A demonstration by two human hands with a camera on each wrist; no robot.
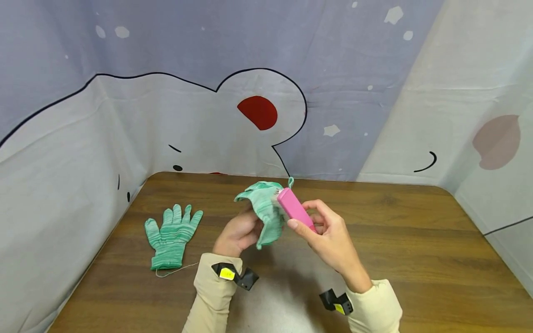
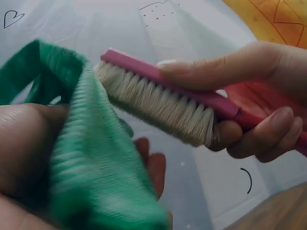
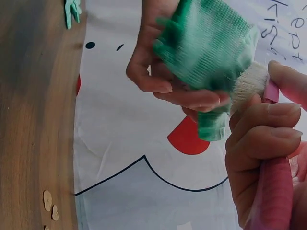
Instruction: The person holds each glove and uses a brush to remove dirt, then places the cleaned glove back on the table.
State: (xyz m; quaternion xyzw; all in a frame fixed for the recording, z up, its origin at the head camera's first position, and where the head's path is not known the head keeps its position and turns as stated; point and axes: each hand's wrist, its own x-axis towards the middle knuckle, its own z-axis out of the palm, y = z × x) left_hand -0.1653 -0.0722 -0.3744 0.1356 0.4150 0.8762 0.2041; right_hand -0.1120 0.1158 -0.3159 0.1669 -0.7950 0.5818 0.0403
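Left hand (image 1: pixel 238 233) grips green knit glove (image 1: pixel 264 208); right hand (image 1: pixel 329 233) holds pink brush (image 1: pixel 294 208), bristles touching it. Second glove (image 1: pixel 171 237) lies on counter (image 1: pixel 416 259).

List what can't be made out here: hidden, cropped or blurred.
- Head view: brush bristles hidden behind its pink back and the held glove.
- Head view: left hand fingertips hidden under the held glove.
- Left wrist view: brush handle end cut off by the right edge; right hand only partly in frame.
- Right wrist view: spare glove cropped by the top edge, tiny.
- Left wrist view: held glove close and blurred, so dirt or lint is unreadable.
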